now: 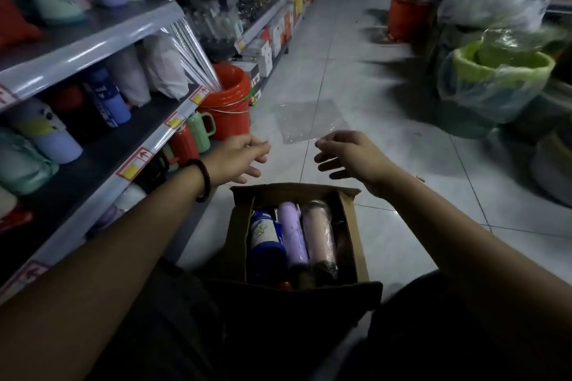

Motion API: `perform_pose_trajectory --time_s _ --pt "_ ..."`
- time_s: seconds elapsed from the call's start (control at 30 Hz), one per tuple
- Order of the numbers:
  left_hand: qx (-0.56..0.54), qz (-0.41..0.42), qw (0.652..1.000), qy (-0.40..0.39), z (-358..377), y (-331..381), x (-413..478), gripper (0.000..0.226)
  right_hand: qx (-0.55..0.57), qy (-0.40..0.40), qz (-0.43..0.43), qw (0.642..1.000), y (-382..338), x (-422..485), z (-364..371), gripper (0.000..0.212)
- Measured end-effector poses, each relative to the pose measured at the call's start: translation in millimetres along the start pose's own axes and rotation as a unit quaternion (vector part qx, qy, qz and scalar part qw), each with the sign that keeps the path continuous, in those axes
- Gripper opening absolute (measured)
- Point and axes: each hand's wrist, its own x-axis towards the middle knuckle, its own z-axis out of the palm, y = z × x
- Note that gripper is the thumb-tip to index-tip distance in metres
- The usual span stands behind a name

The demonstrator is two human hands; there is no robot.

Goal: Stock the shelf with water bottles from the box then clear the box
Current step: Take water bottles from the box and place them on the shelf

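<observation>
Bottles point(292, 235) lie side by side in the open box point(294, 192): rigid, smooth, probably light, best gripped mid-body. Right hand point(349, 158) pinches a clear plastic wrapper point(309, 120); left hand point(235, 158) hangs loosely spread beside it.

you can read no words; the tags point(135, 163) on the shelf point(93, 37) edge show only red arrows.
</observation>
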Motion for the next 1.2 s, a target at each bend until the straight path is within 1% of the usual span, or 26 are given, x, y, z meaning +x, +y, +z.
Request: perform_pose_trajectory --time_s 0.07,0.13,0.2,0.27,0.33,0.37,0.47,0.53,0.63,0.73,0.83,0.9,1.0,1.07,1.13,1.2 --pt "0.022 -0.02 1.0 -0.008 1 -3 11 0.03 -0.001 -0.002 0.019 1.0 9 7 -4 0.027" --pt "0.052 -0.043 0.997 -0.03 4 -17 26 0.028 -0.024 -0.022 0.044 0.999 26 20 -6 0.026" --pt "0.106 -0.059 0.991 -0.062 9 -33 45 0.021 -0.053 -0.03 0.063 0.996 43 36 -5 0.025" --pt "0.169 -0.077 0.976 -0.111 14 -50 64 0.016 -0.087 -0.021 0.073 0.993 65 53 -4 0.023" --pt "0.228 -0.091 0.959 -0.144 17 -73 82 0.015 -0.148 -0.021 0.075 0.986 91 69 -1 0.021" --pt "0.253 -0.088 0.953 -0.139 18 -84 90 0.015 -0.178 -0.025 0.075 0.981 104 74 2 0.02" --pt "0.318 -0.067 0.942 -0.084 24 -108 107 0.021 -0.26 -0.046 0.077 0.961 133 90 8 0.023" --pt "0.331 -0.076 0.937 -0.083 28 -118 120 0.025 -0.302 -0.058 0.083 0.948 145 102 11 0.024" --pt "0.355 -0.091 0.923 -0.118 34 -126 139 0.028 -0.358 -0.083 0.07 0.927 158 120 17 0.03" --pt "0.388 -0.079 0.912 -0.107 41 -136 159 0.045 -0.403 -0.097 0.044 0.909 169 137 22 0.043" --pt "0.382 -0.081 0.915 -0.1 49 -154 179 0.054 -0.428 -0.099 0.047 0.897 186 155 26 0.048" --pt "0.378 -0.089 0.916 -0.1 56 -168 190 0.055 -0.45 -0.097 0.055 0.886 196 165 28 0.046" --pt "0.381 -0.082 0.918 -0.075 64 -187 207 0.054 -0.489 -0.098 0.063 0.865 207 178 31 0.045" --pt "0.378 -0.086 0.918 -0.081 66 -196 219 0.056 -0.494 -0.108 0.088 0.858 218 192 31 0.047" --pt "0.371 -0.1 0.918 -0.094 68 -205 229 0.059 -0.477 -0.13 0.109 0.862 232 209 30 0.059" --pt "0.354 -0.118 0.923 -0.099 70 -213 236 0.06 -0.466 -0.147 0.112 0.866 245 222 28 0.071"
